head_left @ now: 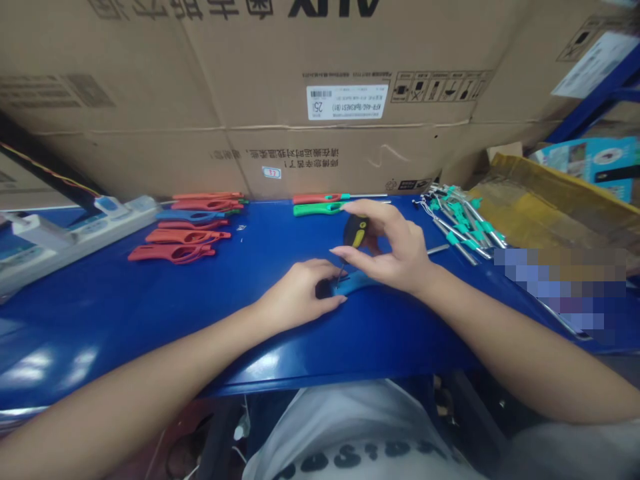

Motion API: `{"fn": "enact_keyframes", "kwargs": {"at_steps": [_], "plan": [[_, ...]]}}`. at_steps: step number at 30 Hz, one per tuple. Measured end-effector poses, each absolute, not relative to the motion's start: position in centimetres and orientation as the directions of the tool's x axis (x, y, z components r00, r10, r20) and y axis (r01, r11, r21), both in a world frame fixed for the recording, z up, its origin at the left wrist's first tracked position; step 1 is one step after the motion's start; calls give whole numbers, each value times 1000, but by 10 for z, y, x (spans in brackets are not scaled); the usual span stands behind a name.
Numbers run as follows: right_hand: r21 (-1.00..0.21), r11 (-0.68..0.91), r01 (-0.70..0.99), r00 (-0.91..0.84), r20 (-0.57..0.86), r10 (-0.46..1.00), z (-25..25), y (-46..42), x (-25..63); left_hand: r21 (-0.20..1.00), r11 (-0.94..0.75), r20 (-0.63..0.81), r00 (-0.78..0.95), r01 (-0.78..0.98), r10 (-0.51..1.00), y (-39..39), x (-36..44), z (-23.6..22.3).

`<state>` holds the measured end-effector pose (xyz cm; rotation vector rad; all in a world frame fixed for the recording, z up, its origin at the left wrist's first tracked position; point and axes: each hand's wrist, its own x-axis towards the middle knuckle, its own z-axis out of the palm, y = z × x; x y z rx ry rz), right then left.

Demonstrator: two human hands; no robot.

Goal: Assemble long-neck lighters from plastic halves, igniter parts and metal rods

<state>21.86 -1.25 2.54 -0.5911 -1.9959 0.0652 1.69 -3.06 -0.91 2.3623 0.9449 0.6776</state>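
My right hand (pixel 395 247) grips a black and yellow screwdriver (pixel 356 231) by its handle, its thin shaft pointing down. Below it lies a blue lighter body (pixel 356 283) on the blue table. The fingers of my left hand (pixel 303 293) are closed around the near end of this lighter body, with a dark part (pixel 324 289) between thumb and fingers. The screwdriver's tip meets the lighter body close to my left fingertips, but the exact contact spot is too small to make out. My right hand hides part of the lighter body.
Several red and blue lighter bodies (pixel 173 252) lie in a row at the left, beside a white power strip (pixel 90 230). A red and a green lighter (pixel 316 209) lie at the back. Metal tubes with green pieces (pixel 465 223) are heaped at the right. Behind stands a large cardboard box (pixel 270 100).
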Motion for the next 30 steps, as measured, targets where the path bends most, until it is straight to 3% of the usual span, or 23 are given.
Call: {"fn": "enact_keyframes", "kwargs": {"at_steps": [2, 6, 8, 12, 17, 22, 24, 27, 28, 30], "plan": [[-302, 878, 372, -382, 812, 441, 28, -14, 219, 611, -634, 257, 639, 474, 725, -30, 17, -9], [-538, 805, 249, -438, 679, 589, 34, -14, 218, 634, -610, 229, 637, 476, 736, -31, 17, -8], [-512, 815, 272, -419, 699, 579, 35, -12, 219, 650, -597, 233, 625, 469, 745, -32, 17, -8], [-329, 876, 353, -404, 791, 460, 34, -12, 222, 645, -611, 261, 619, 459, 741, -32, 16, -9], [-498, 831, 248, -490, 676, 551, 38, -15, 221, 636, -616, 244, 636, 466, 732, -31, 16, -10], [-244, 886, 395, -401, 821, 405, 41, -15, 223, 609, -642, 265, 643, 466, 718, -31, 16, -9], [-276, 894, 353, -429, 801, 417, 42, -16, 222, 612, -637, 257, 643, 469, 721, -31, 16, -9], [-466, 848, 254, -500, 687, 527, 41, -16, 221, 621, -627, 243, 645, 470, 724, -31, 16, -8], [-486, 839, 245, -501, 677, 539, 41, -16, 220, 620, -630, 245, 647, 468, 722, -31, 16, -8], [-412, 872, 266, -447, 748, 490, 40, -15, 221, 610, -643, 260, 649, 464, 715, -31, 16, -9]]}}
